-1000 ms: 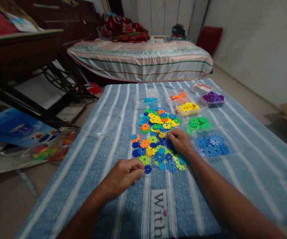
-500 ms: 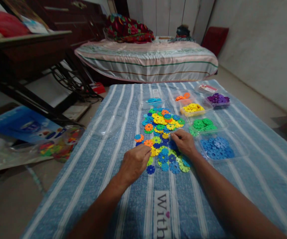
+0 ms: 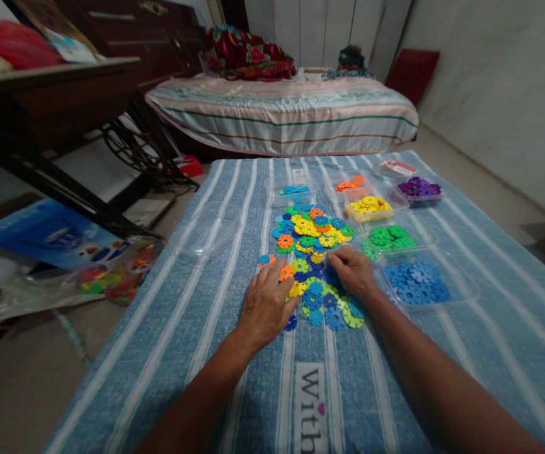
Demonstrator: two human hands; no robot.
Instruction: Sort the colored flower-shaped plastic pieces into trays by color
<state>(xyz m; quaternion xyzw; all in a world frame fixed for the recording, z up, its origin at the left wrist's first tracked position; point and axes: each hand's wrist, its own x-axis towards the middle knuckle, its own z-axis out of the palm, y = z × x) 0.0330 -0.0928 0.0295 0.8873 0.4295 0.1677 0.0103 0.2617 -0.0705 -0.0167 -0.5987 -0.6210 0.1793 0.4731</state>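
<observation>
A pile of coloured plastic snowflake discs [image 3: 310, 243] lies on a blue striped cloth [image 3: 196, 302]. My left hand [image 3: 266, 302] lies palm down on the pile's near left edge, fingers stretched over orange and yellow discs. My right hand [image 3: 355, 271] rests on the pile's near right side, fingers curled over dark blue discs; what it pinches is hidden. Clear trays to the right hold sorted discs: blue [image 3: 416, 280], green [image 3: 385, 238], yellow [image 3: 369, 205], purple [image 3: 418, 187], orange [image 3: 350, 184] and light blue [image 3: 293, 189].
An empty clear tray [image 3: 206, 234] sits left of the pile. A bed [image 3: 281, 110] stands beyond the cloth. On the floor at left lie a blue box [image 3: 45, 236] and a bag of discs [image 3: 111, 277], under a dark table [image 3: 50, 82].
My left hand has moved forward from the cloth's near side onto the pile's left edge and opened flat. My right hand has stayed on the pile's right side.
</observation>
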